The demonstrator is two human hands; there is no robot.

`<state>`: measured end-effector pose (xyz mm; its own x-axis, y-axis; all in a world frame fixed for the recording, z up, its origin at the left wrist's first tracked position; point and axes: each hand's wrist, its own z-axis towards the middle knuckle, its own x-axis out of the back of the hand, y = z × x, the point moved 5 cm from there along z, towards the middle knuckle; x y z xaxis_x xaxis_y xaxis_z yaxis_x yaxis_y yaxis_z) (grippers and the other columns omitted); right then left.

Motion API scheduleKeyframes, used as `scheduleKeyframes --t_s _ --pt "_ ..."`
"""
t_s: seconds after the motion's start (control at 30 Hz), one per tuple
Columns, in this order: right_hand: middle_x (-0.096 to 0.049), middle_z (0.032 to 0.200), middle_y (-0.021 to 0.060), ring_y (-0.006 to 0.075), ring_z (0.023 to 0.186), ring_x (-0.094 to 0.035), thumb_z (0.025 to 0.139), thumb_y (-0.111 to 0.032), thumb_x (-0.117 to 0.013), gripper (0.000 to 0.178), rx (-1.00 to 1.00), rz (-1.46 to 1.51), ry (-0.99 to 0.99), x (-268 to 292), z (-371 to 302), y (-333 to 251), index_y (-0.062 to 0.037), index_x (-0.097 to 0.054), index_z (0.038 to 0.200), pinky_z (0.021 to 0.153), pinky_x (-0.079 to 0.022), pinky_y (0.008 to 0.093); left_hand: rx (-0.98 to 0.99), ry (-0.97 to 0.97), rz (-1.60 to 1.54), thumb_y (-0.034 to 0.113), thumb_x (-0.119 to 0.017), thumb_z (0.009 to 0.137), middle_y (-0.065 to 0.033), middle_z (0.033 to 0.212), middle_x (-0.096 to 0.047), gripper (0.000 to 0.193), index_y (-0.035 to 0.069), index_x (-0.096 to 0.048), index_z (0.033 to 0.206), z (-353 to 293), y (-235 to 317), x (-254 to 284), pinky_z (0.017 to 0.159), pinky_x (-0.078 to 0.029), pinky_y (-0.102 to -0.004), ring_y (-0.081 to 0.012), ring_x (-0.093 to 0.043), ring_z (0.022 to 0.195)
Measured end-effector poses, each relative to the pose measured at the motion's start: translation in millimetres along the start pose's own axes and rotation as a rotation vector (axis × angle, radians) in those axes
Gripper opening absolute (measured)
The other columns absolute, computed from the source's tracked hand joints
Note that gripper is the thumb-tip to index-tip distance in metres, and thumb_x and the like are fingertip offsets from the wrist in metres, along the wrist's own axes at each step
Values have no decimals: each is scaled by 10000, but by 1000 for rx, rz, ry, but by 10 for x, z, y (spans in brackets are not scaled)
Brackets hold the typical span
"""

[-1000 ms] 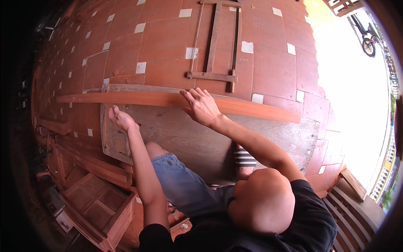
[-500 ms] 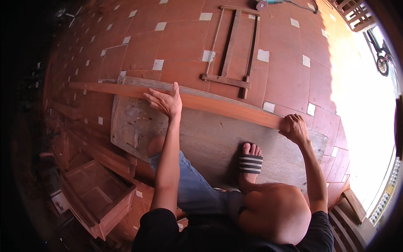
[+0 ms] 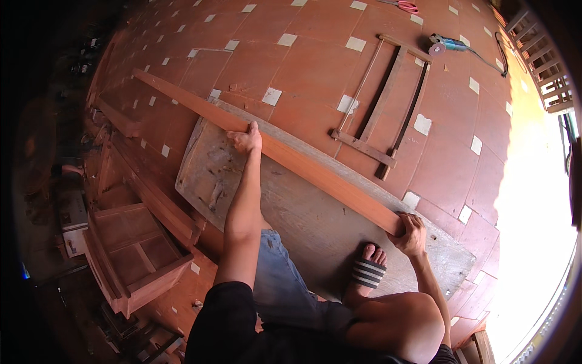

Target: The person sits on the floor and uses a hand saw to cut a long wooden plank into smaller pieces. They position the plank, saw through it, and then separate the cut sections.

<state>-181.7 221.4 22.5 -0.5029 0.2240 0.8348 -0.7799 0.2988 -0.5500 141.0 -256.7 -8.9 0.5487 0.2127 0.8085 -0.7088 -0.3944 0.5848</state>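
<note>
Long reddish wooden plank (image 3: 291,159) runs diagonally from 10 o'clock down to 4 o'clock, lying along the far edge of a worn grey board (image 3: 315,224) on the tiled floor (image 3: 303,67).

Left hand (image 3: 247,139) sits palm-down on the plank near its middle, fingers curled over the near edge, gripping it. Right hand (image 3: 411,234) is wrapped around the plank's lower end at 4 o'clock, closed on it.

A foot in a striped sandal (image 3: 368,272) stands on the grey board at 5 o'clock, just beside the right hand.

Containers: open wooden box frame (image 3: 136,258) at 8 o'clock, with an inner divider; contents can't be made out.

A ladder-like wooden frame (image 3: 382,106) lies flat at 1 o'clock. Angle grinder (image 3: 447,45) with cable further out at 1 o'clock. Pale square tiles dot the floor. No labels readable.
</note>
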Motion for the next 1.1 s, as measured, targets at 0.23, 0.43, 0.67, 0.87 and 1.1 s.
scheduleKeyframes --t_s 0.23,0.43,0.67,0.87,1.1 --pt "-706 1207 171 361 1105 -670 600 -226 -884 612 -38 60 -31 -427 604 -395 -33 -681 1144 961 -542 451 -15 3 85 526 -721 849 -360 1302 -607 890 -90 -343 1368 961 92 61 1019 -525 -533 -482 -637 1196" --pt "-630 1383 183 367 1258 -615 609 -240 -869 684 -35 28 -73 -396 693 -441 -44 -647 1225 1048 -524 451 -105 105 228 559 -706 852 -339 1441 -518 949 -100 -344 1431 1000 117 52 1112 -437 -516 -439 -529 1350" --pt "-741 1160 102 318 1053 -703 635 -225 -847 581 -94 17 -118 -352 871 -270 -80 -693 1175 914 -579 436 -1087 -107 88 386 -685 952 -218 1582 -430 690 28 -465 1499 -429 702 -166 1201 -305 -566 -415 -421 1445" --pt "-722 1177 101 339 1073 -688 616 -199 -842 573 -93 80 -92 -333 837 -303 -86 -683 1156 895 -588 442 -1421 -719 151 400 -672 980 -144 1456 -591 480 61 -656 1320 -2230 837 -403 1227 -277 -575 -339 -476 1431" --pt "-661 1326 107 352 1124 -671 586 -182 -851 622 -87 112 -102 -369 733 -339 -59 -669 1168 917 -596 438 -1363 -791 296 465 -686 929 -132 785 -742 417 67 -771 838 -2670 775 -501 732 -559 -491 -350 -721 790"
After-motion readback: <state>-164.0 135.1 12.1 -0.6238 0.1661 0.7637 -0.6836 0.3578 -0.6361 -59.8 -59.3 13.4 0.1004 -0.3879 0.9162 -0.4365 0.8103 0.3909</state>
